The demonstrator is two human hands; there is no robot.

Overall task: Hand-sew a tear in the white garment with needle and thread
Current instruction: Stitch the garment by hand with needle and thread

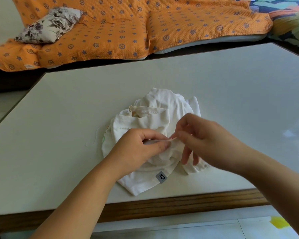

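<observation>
- You cannot make out a needle anywhere: if one sits between your fingertips, it is too small to see.
- The tear itself is hidden in the folds of the garment [155, 121] and under your hands.
- Your right hand's lower fingers are blurred, and both forearms are cut off by the bottom edge of the view.
- A thin, pale thread [95, 138] curls just left of the garment. It is faint, and you cannot tell where it ends.
- The garment lies crumpled in a heap on the table [231, 94]. Its near part lies close to the wooden edge.
- Your left hand [138, 149] rests on the garment's near left part. Thumb and forefinger pinch a raised fold of the cloth, and the other fingers are curled beneath.
- Your right hand [204, 137] hovers over the garment's near right part. Thumb and forefinger are closed together at the right end of that same fold, touching the cloth.
- Its other fingers hang loosely down toward the cloth. The two hands nearly meet at the fold.
- A small grey label [161, 177] shows on the garment's near hem, just below your hands.
- Well beyond the garment, past the table's far edge, an orange blanket [110, 31] is spread out. A flowered pillow [48, 25] lies on its left part.
</observation>
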